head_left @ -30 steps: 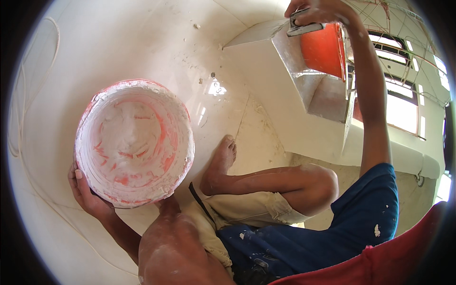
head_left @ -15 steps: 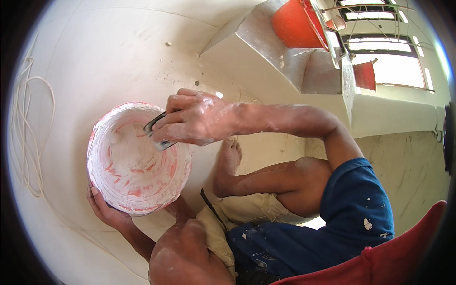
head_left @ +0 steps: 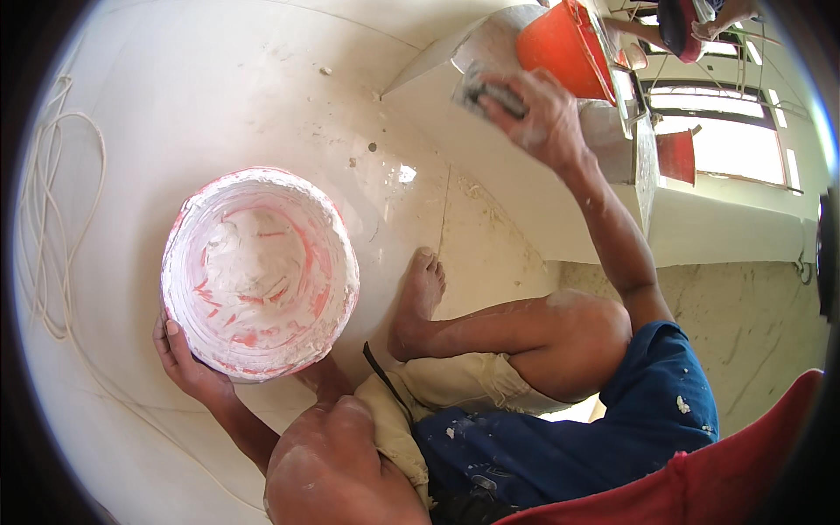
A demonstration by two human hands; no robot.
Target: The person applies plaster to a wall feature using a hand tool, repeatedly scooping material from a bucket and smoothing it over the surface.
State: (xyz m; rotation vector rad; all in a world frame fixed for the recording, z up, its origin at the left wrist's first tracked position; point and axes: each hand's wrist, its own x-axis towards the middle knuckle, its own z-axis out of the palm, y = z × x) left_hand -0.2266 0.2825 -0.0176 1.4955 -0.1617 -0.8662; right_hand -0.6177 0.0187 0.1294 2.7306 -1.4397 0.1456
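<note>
A round red bucket [head_left: 179,254], its rim and inner wall caked white, stands tilted on the floor at the left. White plaster paste [head_left: 254,258] lies in its bottom, with red wall showing through in streaks. My left hand [head_left: 194,367] cups the bucket's near left side, thumb against the outer wall; some fingers are hidden. Up at the right, my plaster-smeared right hand [head_left: 538,114] is closed round the dark handle of a trowel [head_left: 472,92]. Motion blurs its blade, which is over the grey ledge beside an orange-red bucket [head_left: 564,48].
A pale cable [head_left: 61,236] lies looped on the floor at far left. The ledge [head_left: 490,166] runs along the right, with another red bucket [head_left: 675,157] farther off. Part of another person [head_left: 691,26] shows at the top right. My bare foot [head_left: 423,284] rests on the floor.
My right hand has moved with the trowel from over the white-caked bucket up and right to the ledge. My left hand stays on that bucket. Another person has come into view.
</note>
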